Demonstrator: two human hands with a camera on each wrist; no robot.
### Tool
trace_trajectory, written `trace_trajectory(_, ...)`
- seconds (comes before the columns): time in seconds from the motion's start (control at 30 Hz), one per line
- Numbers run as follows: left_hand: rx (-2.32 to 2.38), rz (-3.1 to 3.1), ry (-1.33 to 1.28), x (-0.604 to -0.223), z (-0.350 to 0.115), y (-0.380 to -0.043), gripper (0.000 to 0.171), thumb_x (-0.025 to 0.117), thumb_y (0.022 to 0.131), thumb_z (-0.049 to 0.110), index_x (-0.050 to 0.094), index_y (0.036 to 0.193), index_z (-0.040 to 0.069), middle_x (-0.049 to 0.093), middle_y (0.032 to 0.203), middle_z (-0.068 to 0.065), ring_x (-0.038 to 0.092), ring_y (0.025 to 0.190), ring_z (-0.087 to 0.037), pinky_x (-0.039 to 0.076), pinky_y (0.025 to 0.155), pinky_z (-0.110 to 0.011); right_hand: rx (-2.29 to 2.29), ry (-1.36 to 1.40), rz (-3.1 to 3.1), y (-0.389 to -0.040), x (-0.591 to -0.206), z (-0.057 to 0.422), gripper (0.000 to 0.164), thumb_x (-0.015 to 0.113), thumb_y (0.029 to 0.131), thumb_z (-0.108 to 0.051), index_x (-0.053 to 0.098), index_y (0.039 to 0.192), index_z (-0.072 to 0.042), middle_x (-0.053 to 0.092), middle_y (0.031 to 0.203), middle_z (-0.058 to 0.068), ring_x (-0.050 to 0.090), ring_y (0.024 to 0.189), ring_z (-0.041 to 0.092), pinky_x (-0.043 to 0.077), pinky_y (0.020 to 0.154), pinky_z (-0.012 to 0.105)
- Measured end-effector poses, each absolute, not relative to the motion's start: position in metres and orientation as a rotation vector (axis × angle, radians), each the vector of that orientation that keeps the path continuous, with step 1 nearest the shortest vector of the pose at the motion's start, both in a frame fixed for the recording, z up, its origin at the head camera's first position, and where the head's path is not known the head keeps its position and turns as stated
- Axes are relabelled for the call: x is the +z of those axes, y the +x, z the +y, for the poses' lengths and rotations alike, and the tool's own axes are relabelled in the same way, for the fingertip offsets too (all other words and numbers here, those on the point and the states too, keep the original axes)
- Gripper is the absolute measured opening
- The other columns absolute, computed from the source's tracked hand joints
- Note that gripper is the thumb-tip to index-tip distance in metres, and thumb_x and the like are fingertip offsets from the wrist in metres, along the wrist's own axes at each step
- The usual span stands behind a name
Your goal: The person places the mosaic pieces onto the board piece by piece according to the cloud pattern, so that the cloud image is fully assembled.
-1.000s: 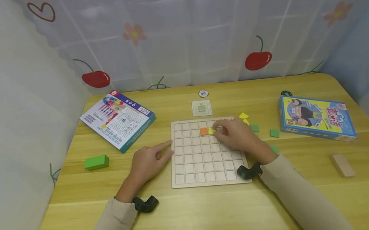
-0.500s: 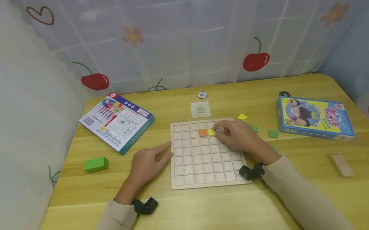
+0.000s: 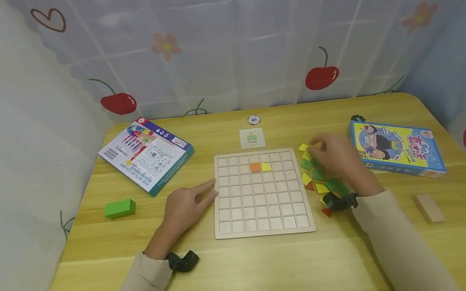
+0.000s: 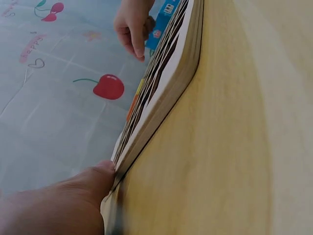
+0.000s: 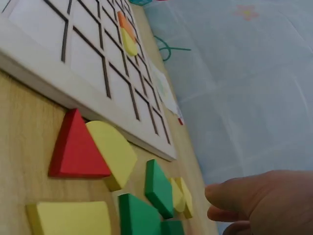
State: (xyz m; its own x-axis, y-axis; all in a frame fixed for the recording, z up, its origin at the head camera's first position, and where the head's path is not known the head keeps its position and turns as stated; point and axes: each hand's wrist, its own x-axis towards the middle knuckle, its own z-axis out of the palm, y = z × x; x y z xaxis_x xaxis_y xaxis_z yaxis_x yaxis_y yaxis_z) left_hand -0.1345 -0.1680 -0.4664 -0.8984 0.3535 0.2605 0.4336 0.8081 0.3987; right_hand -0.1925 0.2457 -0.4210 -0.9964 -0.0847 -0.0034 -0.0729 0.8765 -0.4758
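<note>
Your right hand (image 3: 333,156) hangs just beside the loose yellow piece (image 3: 303,147).
That piece lies to the left of your fingertips on the table (image 3: 259,279), just outside the far right corner of the grid board (image 3: 264,233); the right wrist view shows a narrow gap between, and too thin a slice to tell the long axis. Your right fingers are loosely bent, with nothing visible held. Your left hand (image 3: 186,208), thumb and forefinger stretched out and apart, touches the board's left edge, so the right is the nearer of the 2. In 2 neighbouring cells sit 1 orange square (image 3: 255,167) and 1 inset yellow piece (image 3: 266,166).
</note>
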Motion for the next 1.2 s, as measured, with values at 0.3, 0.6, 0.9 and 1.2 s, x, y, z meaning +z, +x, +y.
trace_trajectory(0.3, -0.669, -2.832, -0.623, -0.465, -0.168, -0.134, 0.039, 0.068, 0.098, 0.045, 0.07, 0.133, 0.028, 0.027, 0.046, 0.014, 0.019, 0.046, -0.005, 0.024, 0.046, -0.029, -0.534, -0.12, 3.18, -0.196, -0.433, 0.227, 0.044, 0.067, 0.098, -0.037, 0.073, 0.117, 0.002, 0.075, 0.099, 0.018, 0.065, 0.078, 0.031, 0.051, 0.069, 0.046)
trace_trajectory(0.6, -0.69, -2.807, -0.633, -0.468, -0.167, -0.135, 0.038, 0.068, 0.098, 0.045, 0.071, 0.132, 0.029, 0.027, 0.046, 0.014, 0.018, 0.046, -0.004, 0.024, 0.046, -0.028, -0.472, -0.096, 3.236, -0.199, -0.438, 0.221, 0.039, 0.066, 0.097, -0.032, 0.072, 0.118, 0.0, 0.072, 0.083, 0.015, 0.06, 0.066, 0.028, 0.047, 0.052, 0.041)
trace_trajectory(0.9, -0.678, -2.78, -0.648, -0.471, -0.169, -0.137, 0.039, 0.068, 0.098, 0.046, 0.071, 0.132, 0.029, 0.029, 0.047, 0.015, 0.019, 0.046, -0.003, 0.023, 0.045, -0.028, -0.62, -0.174, 3.158, -0.197, -0.434, 0.225, 0.04, 0.064, 0.097, -0.034, 0.07, 0.119, -0.002, 0.066, 0.075, 0.008, 0.056, 0.063, 0.023, 0.042, 0.053, 0.035)
trace_trajectory(1.2, -0.676, -2.767, -0.653, -0.47, -0.169, -0.136, 0.038, 0.068, 0.098, 0.045, 0.072, 0.131, 0.028, 0.029, 0.047, 0.014, 0.019, 0.045, -0.003, 0.023, 0.045, -0.028, -0.765, -0.573, 2.866, -0.175, -0.425, 0.219, 0.028, 0.075, 0.094, -0.033, 0.073, 0.114, -0.014, 0.052, 0.063, -0.003, 0.046, 0.051, 0.015, 0.037, 0.05, 0.031)
